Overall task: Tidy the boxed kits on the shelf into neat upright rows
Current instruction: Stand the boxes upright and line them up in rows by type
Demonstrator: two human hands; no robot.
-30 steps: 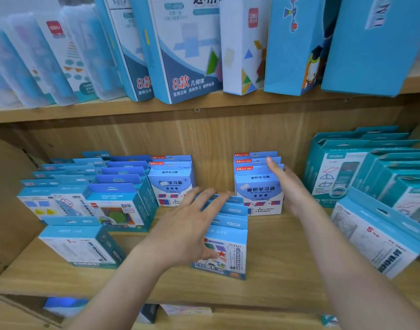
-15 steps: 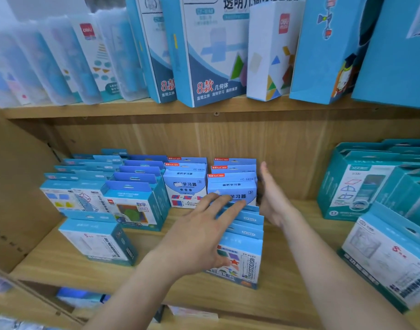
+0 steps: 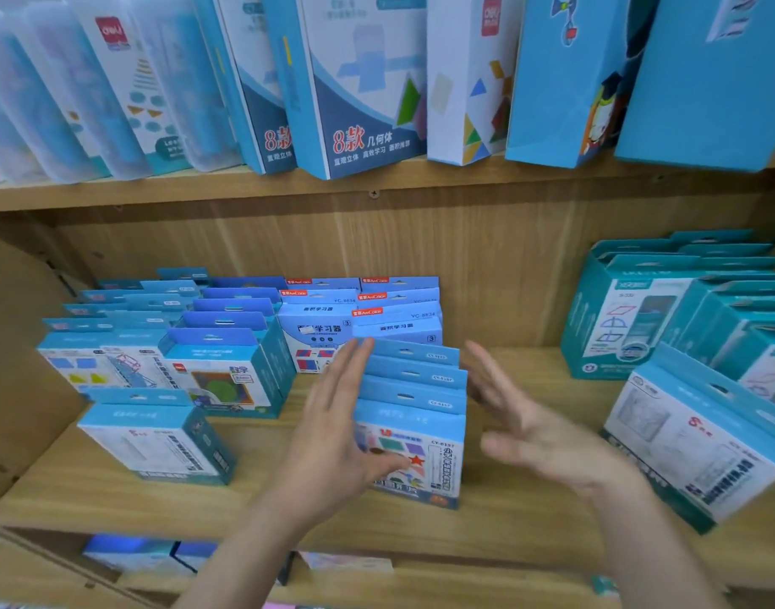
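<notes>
A short row of blue boxed kits (image 3: 414, 415) stands upright in the middle of the wooden shelf (image 3: 530, 516), the front box showing a red star. My left hand (image 3: 337, 437) lies flat against the row's left side, fingers straight, thumb across the front box. My right hand (image 3: 539, 432) is open to the right of the row, fingers spread, a small gap from the boxes. Behind stand two rows of light-blue kits with red labels (image 3: 363, 318), side by side.
More blue kit rows (image 3: 218, 358) fill the shelf's left part, with one lone box (image 3: 157, 437) in front. Teal boxes (image 3: 631, 309) and a tilted box (image 3: 702, 441) stand at the right. Tall boxes (image 3: 355, 81) lean on the upper shelf.
The red-labelled row on the right has slid left against its neighbour. My right hand came back from it to the right side of the middle row. My left hand stayed on that row.
</notes>
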